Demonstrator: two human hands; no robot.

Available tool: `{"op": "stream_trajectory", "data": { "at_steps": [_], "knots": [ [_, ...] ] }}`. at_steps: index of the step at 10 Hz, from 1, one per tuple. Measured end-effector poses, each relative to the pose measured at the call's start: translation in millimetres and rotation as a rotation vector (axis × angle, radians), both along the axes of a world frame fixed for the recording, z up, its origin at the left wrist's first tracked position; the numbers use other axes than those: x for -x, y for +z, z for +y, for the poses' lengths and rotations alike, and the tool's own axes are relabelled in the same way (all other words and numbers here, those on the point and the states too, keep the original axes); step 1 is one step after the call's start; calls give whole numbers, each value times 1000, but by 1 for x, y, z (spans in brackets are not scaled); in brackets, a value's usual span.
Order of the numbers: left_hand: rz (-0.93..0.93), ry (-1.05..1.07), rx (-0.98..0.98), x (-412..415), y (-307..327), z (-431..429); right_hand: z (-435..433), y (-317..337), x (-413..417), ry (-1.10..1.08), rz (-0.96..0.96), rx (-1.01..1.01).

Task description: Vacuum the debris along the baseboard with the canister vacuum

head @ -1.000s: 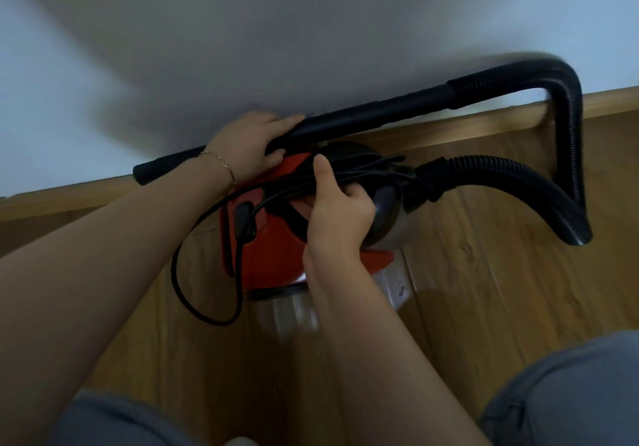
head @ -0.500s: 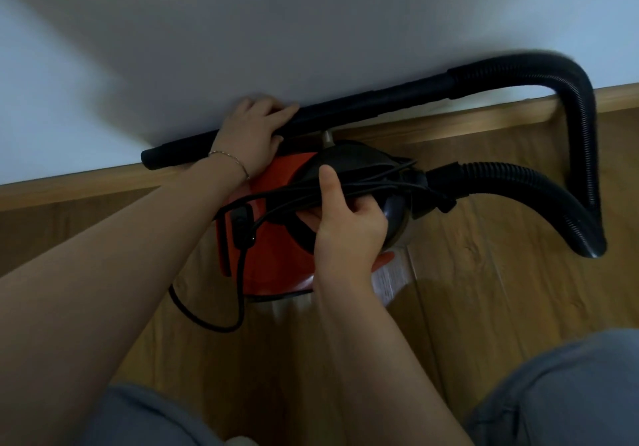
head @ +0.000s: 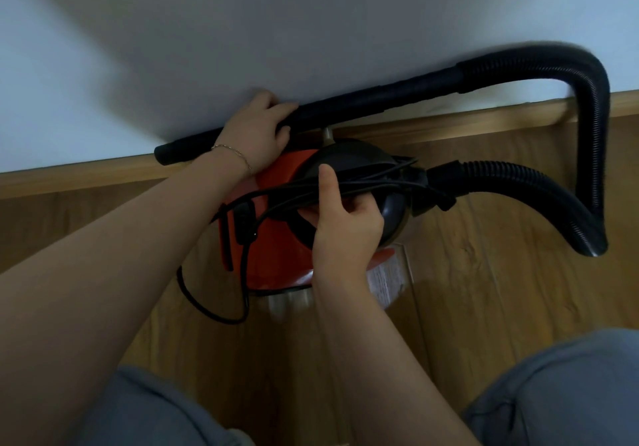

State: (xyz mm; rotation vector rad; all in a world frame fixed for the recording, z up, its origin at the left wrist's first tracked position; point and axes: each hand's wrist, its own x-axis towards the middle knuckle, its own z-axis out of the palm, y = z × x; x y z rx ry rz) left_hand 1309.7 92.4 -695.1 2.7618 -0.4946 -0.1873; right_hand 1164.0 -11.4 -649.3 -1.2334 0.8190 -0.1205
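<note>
A red canister vacuum (head: 276,248) with a black top stands on the wooden floor close to the wooden baseboard (head: 449,124). My left hand (head: 256,134) is wrapped around the black rigid wand (head: 363,103), which lies along the wall above the baseboard. The ribbed black hose (head: 587,127) loops right and returns to the canister's side. My right hand (head: 345,224) grips the black handle on top, where the black power cord (head: 214,310) is wound; a loop of cord hangs at the left. No debris is discernible.
A white wall (head: 311,23) fills the upper view. The wood-plank floor (head: 501,290) spreads below the baseboard. My knees in grey trousers (head: 560,393) sit at the bottom left and right.
The view has shifted slightly, with the vacuum and wand sitting a little higher and further right in frame. Both hands keep the same holds.
</note>
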Motion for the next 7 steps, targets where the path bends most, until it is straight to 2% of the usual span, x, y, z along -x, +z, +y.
{"op": "stream_trajectory", "data": {
  "at_steps": [1,3,4,5,6,7],
  "knots": [
    [48,35,94,5,21,1,-3,1,0,14,11,-8],
    [104,-52,108,55,73,2,-11,14,7,154,60,-61],
    [121,-56,90,80,90,-1,-24,29,18,296,147,48],
    [29,-74,-20,97,89,-4,-51,41,27,520,152,611],
    [-100,-147,-230,107,89,-6,-73,48,31,583,6,1196],
    [-77,-61,-189,121,107,-4,-84,65,37,895,175,1396]
  ]
}}
